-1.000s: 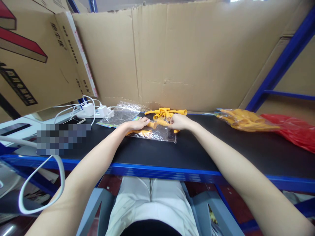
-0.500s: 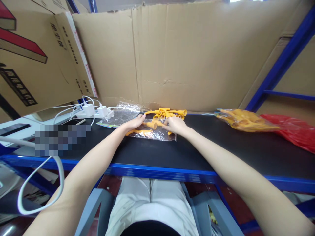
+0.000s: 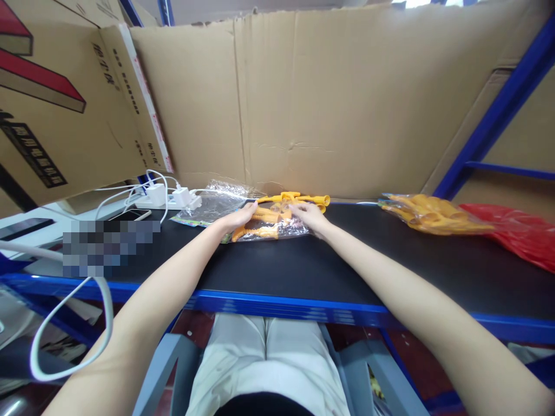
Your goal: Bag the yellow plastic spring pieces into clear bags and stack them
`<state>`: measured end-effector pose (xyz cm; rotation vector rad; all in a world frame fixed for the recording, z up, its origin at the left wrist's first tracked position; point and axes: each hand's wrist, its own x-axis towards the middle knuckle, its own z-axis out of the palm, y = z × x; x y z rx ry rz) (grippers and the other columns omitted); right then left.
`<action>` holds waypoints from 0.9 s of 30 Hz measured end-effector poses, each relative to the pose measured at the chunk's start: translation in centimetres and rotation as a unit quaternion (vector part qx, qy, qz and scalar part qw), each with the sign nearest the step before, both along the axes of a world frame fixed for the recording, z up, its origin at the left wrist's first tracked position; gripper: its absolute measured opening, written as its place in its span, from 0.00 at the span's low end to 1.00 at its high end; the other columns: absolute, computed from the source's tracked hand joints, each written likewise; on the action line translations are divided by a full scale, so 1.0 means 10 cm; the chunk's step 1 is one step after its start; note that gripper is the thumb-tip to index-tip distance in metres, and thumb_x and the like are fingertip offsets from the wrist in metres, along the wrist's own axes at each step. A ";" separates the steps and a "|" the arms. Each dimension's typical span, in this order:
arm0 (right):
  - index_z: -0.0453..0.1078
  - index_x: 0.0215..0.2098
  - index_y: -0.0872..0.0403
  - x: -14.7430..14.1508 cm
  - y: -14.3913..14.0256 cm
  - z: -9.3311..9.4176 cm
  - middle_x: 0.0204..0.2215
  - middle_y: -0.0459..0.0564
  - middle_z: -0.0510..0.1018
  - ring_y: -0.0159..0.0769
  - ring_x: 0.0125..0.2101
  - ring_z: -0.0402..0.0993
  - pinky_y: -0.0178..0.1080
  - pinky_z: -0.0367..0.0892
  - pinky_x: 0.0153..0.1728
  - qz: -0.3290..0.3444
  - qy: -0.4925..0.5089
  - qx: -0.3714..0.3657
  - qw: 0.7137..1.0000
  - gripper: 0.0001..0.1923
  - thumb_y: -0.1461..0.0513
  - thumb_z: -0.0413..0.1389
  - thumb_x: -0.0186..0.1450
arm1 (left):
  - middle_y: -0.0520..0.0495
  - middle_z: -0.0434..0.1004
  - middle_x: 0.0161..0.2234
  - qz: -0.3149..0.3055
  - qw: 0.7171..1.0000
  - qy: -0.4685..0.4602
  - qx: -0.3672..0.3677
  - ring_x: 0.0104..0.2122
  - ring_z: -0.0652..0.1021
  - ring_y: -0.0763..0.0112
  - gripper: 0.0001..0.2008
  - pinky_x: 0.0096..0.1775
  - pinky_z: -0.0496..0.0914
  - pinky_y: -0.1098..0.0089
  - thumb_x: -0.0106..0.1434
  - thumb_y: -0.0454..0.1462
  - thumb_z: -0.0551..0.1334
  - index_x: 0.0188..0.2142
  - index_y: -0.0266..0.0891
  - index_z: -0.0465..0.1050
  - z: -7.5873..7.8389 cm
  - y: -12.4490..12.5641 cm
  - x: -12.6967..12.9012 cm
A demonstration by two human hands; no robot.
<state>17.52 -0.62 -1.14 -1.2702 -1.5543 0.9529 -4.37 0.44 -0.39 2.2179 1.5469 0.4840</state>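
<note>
A clear plastic bag [image 3: 293, 229] lies on the black tabletop with several yellow plastic pieces [image 3: 265, 216] in it, tube-like and flared at one end. My left hand [image 3: 241, 216] is closed on the bag's left side, its thumb along the top. On the right, my right hand [image 3: 311, 216] has its fingers bent at the bag's edge and seems to pinch the film; its fingertips are partly hidden. Just behind the bag, more loose yellow pieces [image 3: 319, 200] lie in a heap against the cardboard.
Another clear bag [image 3: 208, 209] lies flat at the left, near a white power strip [image 3: 173, 197] with cables. A filled bag of yellow pieces [image 3: 429, 214] and a red plastic bag [image 3: 511, 228] lie at the right. A cardboard wall [image 3: 338, 104] stands behind.
My right hand has shifted from a yellow piece to the bag's right edge. Yellow pieces inside the bag have moved slightly to the right and lie closer together.
</note>
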 end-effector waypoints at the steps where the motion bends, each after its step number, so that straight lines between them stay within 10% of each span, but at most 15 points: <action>1: 0.66 0.31 0.58 -0.01 0.00 -0.01 0.30 0.50 0.73 0.29 0.28 0.70 0.33 0.68 0.29 0.004 0.043 -0.023 0.999 0.07 0.61 0.53 0.58 | 0.49 0.55 0.59 0.006 1.000 0.000 0.003 0.57 0.59 0.72 0.32 0.55 0.56 0.69 0.63 0.49 0.27 0.59 0.39 0.47 0.00 0.00 0.00; 18: 0.65 0.36 0.58 -0.09 -0.05 -0.03 0.26 0.46 0.71 0.27 0.26 0.69 0.30 0.67 0.25 0.031 0.132 -0.112 0.984 0.13 0.74 0.54 0.53 | 0.44 0.70 0.33 0.041 0.997 -0.051 0.047 0.36 0.71 0.64 0.11 0.40 0.64 0.63 0.59 0.38 0.49 0.42 0.38 0.55 -0.07 0.05 0.02; 27: 0.65 0.27 0.58 -0.08 -0.05 -0.03 0.22 0.46 0.70 0.26 0.22 0.67 0.34 0.69 0.26 0.079 0.110 -0.109 0.985 0.06 0.63 0.57 0.57 | 0.42 0.62 0.42 -0.091 0.984 0.031 0.147 0.43 0.68 0.63 0.10 0.47 0.61 0.62 0.58 0.44 0.52 0.29 0.39 0.56 -0.12 0.03 0.07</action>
